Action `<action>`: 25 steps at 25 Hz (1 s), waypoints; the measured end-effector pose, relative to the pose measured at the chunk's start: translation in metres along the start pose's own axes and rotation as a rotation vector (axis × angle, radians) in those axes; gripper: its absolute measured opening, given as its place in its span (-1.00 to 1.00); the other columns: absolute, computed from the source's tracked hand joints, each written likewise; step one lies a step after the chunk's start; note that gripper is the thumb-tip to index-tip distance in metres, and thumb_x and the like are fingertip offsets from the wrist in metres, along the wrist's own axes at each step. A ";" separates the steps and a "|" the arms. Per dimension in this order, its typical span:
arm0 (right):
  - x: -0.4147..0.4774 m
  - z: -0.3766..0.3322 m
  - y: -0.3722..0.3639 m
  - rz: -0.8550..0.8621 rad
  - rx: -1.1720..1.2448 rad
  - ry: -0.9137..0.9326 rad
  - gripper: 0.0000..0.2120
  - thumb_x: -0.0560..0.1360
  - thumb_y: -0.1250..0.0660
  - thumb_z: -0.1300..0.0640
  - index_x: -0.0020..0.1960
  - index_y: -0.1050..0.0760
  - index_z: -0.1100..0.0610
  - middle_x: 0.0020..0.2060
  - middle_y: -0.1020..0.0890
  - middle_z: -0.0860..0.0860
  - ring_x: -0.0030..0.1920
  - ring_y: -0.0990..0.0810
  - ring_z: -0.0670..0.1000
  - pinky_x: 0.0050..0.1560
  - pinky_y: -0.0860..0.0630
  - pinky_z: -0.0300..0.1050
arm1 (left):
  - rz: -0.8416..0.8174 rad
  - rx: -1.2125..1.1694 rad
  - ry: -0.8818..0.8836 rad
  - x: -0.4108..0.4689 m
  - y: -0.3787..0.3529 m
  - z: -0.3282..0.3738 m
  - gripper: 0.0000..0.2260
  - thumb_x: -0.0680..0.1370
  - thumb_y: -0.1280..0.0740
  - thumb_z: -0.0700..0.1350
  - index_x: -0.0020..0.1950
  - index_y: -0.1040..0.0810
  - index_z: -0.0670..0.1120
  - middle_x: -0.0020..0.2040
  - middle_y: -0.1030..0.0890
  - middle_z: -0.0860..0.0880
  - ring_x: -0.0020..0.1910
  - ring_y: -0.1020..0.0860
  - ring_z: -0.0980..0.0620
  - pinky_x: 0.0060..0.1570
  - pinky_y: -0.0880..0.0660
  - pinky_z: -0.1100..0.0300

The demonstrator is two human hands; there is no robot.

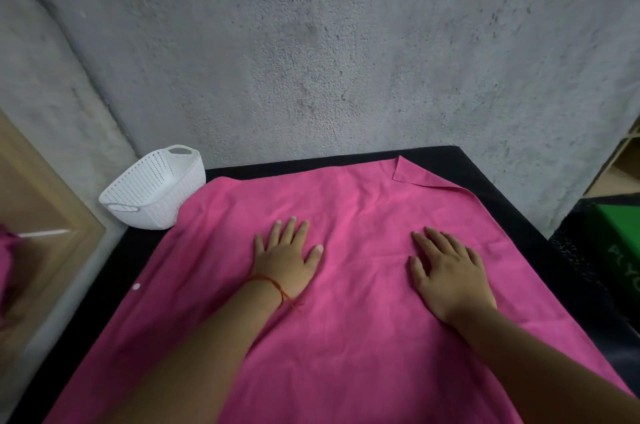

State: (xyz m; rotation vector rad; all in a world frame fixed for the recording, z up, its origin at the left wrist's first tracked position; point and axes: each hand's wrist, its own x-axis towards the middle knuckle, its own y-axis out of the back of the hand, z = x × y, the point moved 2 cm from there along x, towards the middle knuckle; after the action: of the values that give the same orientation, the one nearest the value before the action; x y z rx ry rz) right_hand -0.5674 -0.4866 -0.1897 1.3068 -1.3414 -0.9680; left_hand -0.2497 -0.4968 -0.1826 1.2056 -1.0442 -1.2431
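My left hand point(285, 259) and right hand point(450, 271) lie flat, fingers straight and apart, on the pink towel point(346, 337) spread along the black bench point(505, 188), its long axis running away from me. Beyond: its folded far-right corner, a white basket point(152, 188), rough grey wall point(311, 42).
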 end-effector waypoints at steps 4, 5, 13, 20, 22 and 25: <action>-0.001 0.022 0.003 -0.092 -0.047 0.049 -0.32 0.62 0.25 -0.42 0.71 0.10 -0.27 0.71 0.02 -0.19 0.71 0.04 -0.01 0.67 0.02 0.14 | -0.034 -0.037 0.050 -0.005 0.004 0.015 -0.29 0.61 0.12 0.42 0.70 0.10 0.15 0.71 0.12 0.09 0.69 0.17 -0.05 0.57 0.17 -0.34; -0.005 0.033 0.004 -0.113 -0.059 0.052 -0.31 0.62 0.27 -0.45 0.70 0.15 -0.28 0.71 0.07 -0.20 0.71 0.08 -0.01 0.68 0.05 0.14 | -0.033 -0.040 0.057 -0.010 0.003 0.020 -0.27 0.60 0.13 0.43 0.70 0.11 0.14 0.71 0.14 0.09 0.68 0.18 -0.06 0.56 0.18 -0.35; -0.016 0.069 0.015 -0.154 -0.096 0.066 -0.30 0.59 0.28 -0.49 0.68 0.26 -0.32 0.70 0.16 -0.22 0.71 0.15 -0.04 0.68 0.07 0.15 | -0.029 -0.083 0.069 -0.027 -0.003 0.052 -0.23 0.57 0.13 0.46 0.70 0.13 0.12 0.71 0.17 0.03 0.68 0.22 -0.11 0.54 0.24 -0.38; -0.039 0.097 0.023 -0.148 -0.099 0.050 -0.25 0.51 0.37 -0.53 0.66 0.28 -0.36 0.70 0.17 -0.24 0.71 0.14 -0.07 0.68 0.04 0.13 | -0.019 -0.108 -0.068 -0.041 0.001 0.049 -0.30 0.59 0.04 0.43 0.69 -0.07 0.17 0.71 0.01 0.09 0.69 0.10 -0.01 0.60 0.14 -0.25; -0.037 0.097 0.025 -0.143 -0.089 0.041 -0.24 0.51 0.37 -0.53 0.67 0.25 -0.35 0.70 0.14 -0.23 0.71 0.12 -0.06 0.67 0.02 0.14 | 0.166 -0.129 -0.042 -0.049 0.013 0.010 -0.39 0.60 -0.01 0.33 0.58 -0.34 0.11 0.63 -0.29 0.06 0.64 -0.17 -0.03 0.57 -0.10 -0.20; -0.039 0.098 0.023 -0.139 -0.083 0.040 -0.24 0.51 0.37 -0.54 0.67 0.24 -0.35 0.70 0.12 -0.24 0.71 0.10 -0.06 0.67 0.00 0.14 | 0.462 -0.203 0.083 -0.060 0.048 -0.079 -0.48 0.56 -0.07 0.19 0.32 -0.56 -0.06 0.34 -0.58 -0.11 0.34 -0.50 -0.21 0.30 -0.44 -0.16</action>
State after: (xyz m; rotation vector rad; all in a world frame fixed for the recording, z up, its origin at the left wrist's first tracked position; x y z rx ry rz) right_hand -0.6705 -0.4545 -0.1903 1.3627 -1.1794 -1.0760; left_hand -0.1702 -0.4335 -0.1398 0.7948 -1.0346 -0.9030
